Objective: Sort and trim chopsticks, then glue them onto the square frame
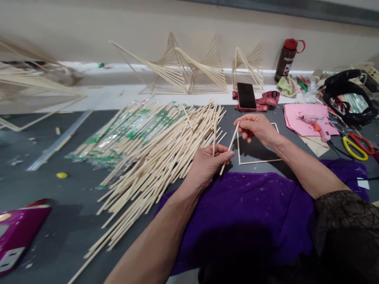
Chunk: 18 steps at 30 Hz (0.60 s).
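Two pale wooden sticks are in my left hand (211, 161), its fingers closed around them. One stick (214, 134) stands nearly upright, and the other stick (233, 141) slants up to the right. My right hand (251, 127) pinches the upper end of the slanted one. Below my right hand, a square frame of sticks (259, 161) lies flat on the dark table, its upper side partly hidden by that hand. Beside my left hand spreads a large loose pile of wooden sticks (166, 157).
Wrapped chopsticks (127, 128) lie behind the pile. Stick models (204, 73) stand along the wall. At right are a phone (246, 96), a bottle (286, 61), a pink glue gun (315, 124) and scissors (353, 148). A purple cloth (237, 201) covers the near edge.
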{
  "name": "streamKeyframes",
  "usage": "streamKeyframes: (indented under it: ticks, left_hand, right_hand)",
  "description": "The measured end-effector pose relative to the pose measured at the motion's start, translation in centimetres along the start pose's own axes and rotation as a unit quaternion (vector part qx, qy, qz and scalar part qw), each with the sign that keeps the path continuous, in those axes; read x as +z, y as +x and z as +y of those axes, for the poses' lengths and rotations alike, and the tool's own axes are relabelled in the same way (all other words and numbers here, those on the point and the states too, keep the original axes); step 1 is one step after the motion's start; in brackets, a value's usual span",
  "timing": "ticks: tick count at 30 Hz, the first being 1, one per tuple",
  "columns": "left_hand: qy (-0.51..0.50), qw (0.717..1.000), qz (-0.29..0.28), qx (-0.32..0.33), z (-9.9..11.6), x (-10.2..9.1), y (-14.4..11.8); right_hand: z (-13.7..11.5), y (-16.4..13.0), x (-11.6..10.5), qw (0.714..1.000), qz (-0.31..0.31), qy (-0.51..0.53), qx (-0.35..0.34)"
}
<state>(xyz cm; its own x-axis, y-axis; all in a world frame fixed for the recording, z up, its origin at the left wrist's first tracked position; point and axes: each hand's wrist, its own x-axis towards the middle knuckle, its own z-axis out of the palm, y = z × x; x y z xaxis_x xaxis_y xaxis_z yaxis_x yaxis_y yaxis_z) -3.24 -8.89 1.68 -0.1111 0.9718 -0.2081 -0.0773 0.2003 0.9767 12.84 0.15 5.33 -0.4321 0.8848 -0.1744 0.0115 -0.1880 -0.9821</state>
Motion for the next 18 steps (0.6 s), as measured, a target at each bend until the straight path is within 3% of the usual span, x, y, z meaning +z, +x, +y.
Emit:
streamKeyframes:
  ticks: [10, 18]
  left_hand:
    - [0.060, 0.997, -0.024, -0.031, 0.5, 0.1, -0.3]
    - [0.050, 0.995, -0.028, -0.076, 0.3, 0.2, -0.5]
  right_hand:
    - [0.8, 0.4, 0.2, 0.995, 0.025, -0.091, -0.039]
    - [0.6, 0.2, 0.5, 0.996, 0.020, -0.070, -0.055]
